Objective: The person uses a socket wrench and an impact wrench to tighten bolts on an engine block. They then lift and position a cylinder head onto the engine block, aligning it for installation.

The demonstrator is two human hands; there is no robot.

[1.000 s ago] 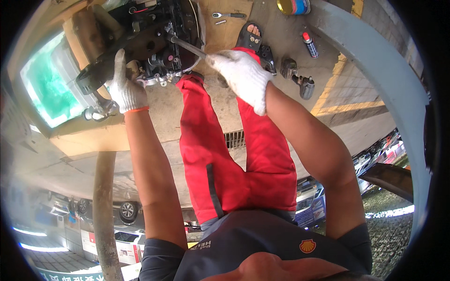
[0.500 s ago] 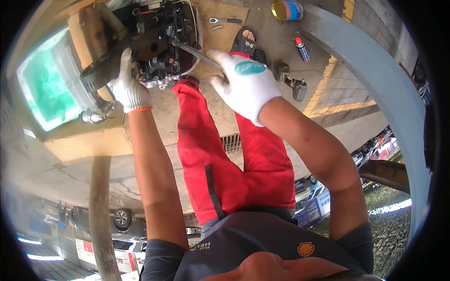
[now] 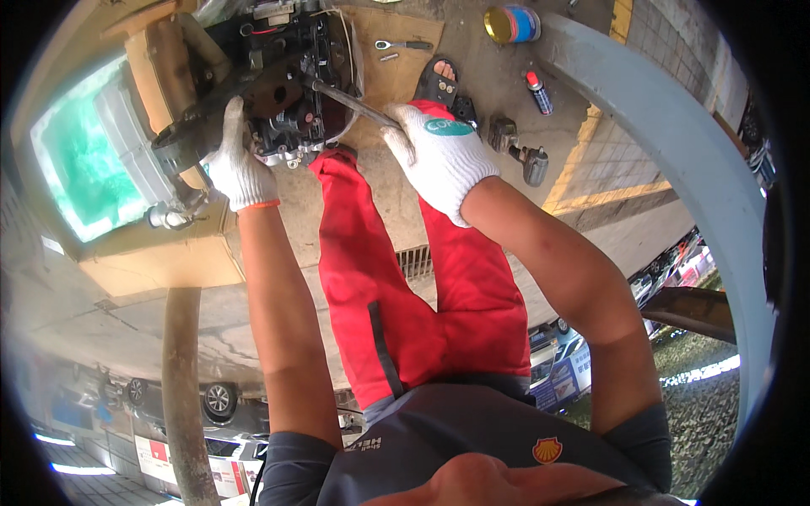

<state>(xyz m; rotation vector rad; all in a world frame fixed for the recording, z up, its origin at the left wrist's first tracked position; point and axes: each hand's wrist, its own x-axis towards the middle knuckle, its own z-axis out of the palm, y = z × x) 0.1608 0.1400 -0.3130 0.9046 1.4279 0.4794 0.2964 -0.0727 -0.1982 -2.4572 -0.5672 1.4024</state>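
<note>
My right hand (image 3: 444, 158), in a white knit glove with a green patch, is closed round a long metal bar (image 3: 359, 105). The bar's far end reaches a dark engine assembly (image 3: 291, 118) at the upper left and meets it near a black part; the exact contact is too small to make out. My left hand (image 3: 240, 173), in a white glove with an orange cuff, grips the edge of a black engine part (image 3: 224, 101) beside a round dark opening. Its thumb lies along the top, and the other fingers are mostly hidden.
A ratchet (image 3: 403, 45) lies on cardboard (image 3: 405, 25) beyond my foot. To the right are a red-capped spray can (image 3: 538, 93), a cordless impact wrench (image 3: 531, 160) and a tin (image 3: 511, 24). A curved grey beam (image 3: 675, 110) runs along the right; a cardboard box (image 3: 160, 266) is at left.
My right hand has shifted slightly left and down, still on the bar. The left hand stays at the black part, with only a small shift in the view.
</note>
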